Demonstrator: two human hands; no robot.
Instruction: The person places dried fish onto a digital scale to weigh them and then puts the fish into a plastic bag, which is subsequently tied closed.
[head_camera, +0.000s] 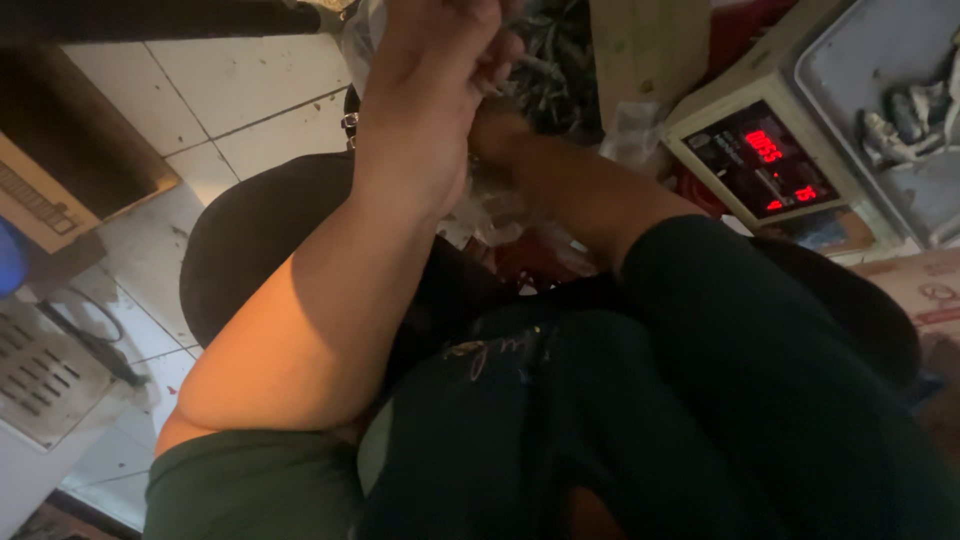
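Dark green fabric fills the nearest part of the view: the person's clothing, with a short sleeve on the left arm and a long dark sleeve on the right. Both forearms reach away from the body and meet near the top centre.

Beyond the sleeves, the left hand (440, 60) is raised, its back turned to the viewer, fingers curled inward and closed around something at the top edge. It cannot be made out whether the grip is on the plastic or on one of the small pieces. The right hand (500, 130) lies just behind and below the left, mostly hidden by it, pushed into a crumpled clear plastic bag (490, 205). Its fingers are out of sight, so I cannot tell if it is open or closed.

The bag sits directly under both hands, touching the right wrist. Its shape is too crushed to give a long axis. Just past the hands lies a heap of small grey dried fish (555, 70); the right hand is nearer to it.

Farther right stands a pale weighing scale with a red lit display (765, 160), and on its grey metal tray (850, 80) rest several pale pieces (900, 125). To the left is white tiled floor (220, 90) and a brown cardboard box (60, 160).
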